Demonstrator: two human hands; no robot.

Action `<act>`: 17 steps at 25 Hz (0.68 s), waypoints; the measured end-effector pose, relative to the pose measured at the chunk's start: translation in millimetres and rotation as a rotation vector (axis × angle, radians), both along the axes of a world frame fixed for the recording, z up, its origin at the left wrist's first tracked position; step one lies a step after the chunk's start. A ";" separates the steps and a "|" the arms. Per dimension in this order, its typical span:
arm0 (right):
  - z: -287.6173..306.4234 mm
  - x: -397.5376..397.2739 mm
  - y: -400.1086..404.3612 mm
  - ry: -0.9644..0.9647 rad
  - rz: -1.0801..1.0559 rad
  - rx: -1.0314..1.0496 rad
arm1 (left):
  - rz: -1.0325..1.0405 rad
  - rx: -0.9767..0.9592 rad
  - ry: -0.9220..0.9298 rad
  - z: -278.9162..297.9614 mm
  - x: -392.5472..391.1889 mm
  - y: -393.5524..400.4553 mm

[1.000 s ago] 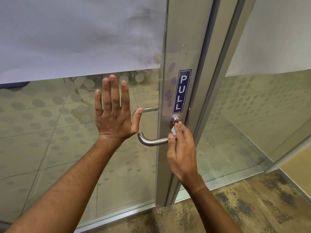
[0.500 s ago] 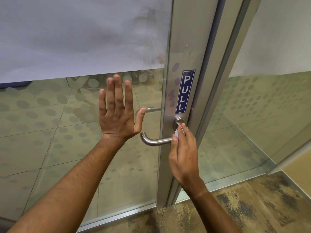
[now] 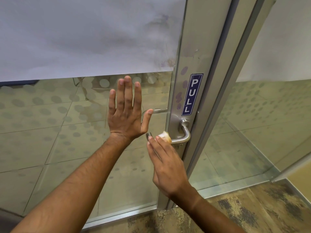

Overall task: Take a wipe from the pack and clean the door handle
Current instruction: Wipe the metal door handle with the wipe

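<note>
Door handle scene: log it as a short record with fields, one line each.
handle: metal lever door handle, horizontal, free end pointing left
wipe: crumpled white wipe pressed on the lever's bar
right hand: right hand holds the wipe against the bar with its fingers
left hand: left hand flat on the glass door panel, fingers straight
sign: blue PULL sign above the handle
wipe pack: not in view

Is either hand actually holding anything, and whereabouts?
The right hand holds a bunched white wipe under its fingers, against the door handle. The left hand holds nothing; it lies flat on the glass.
</note>
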State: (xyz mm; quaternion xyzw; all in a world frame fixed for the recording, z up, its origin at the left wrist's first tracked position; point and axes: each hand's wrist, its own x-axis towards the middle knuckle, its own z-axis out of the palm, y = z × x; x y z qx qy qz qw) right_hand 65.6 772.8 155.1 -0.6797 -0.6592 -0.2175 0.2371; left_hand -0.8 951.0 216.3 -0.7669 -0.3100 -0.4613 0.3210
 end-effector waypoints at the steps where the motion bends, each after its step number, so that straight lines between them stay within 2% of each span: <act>1: 2.2 -1.9 6.1 -0.022 -0.007 -0.021 | -0.001 0.000 -0.001 0.1 0.0 -0.1; 5: -1.0 -3.9 8.7 -0.006 -0.025 -0.033 | 0.014 -0.005 -0.003 0.0 -0.8 0.0; 9: -15.8 3.0 -13.6 0.128 0.038 0.028 | 0.015 -0.012 -0.015 0.3 -0.4 -0.2; 17: -6.3 19.9 -9.9 0.620 -0.190 0.298 | 0.024 -0.019 -0.008 0.5 -0.2 0.4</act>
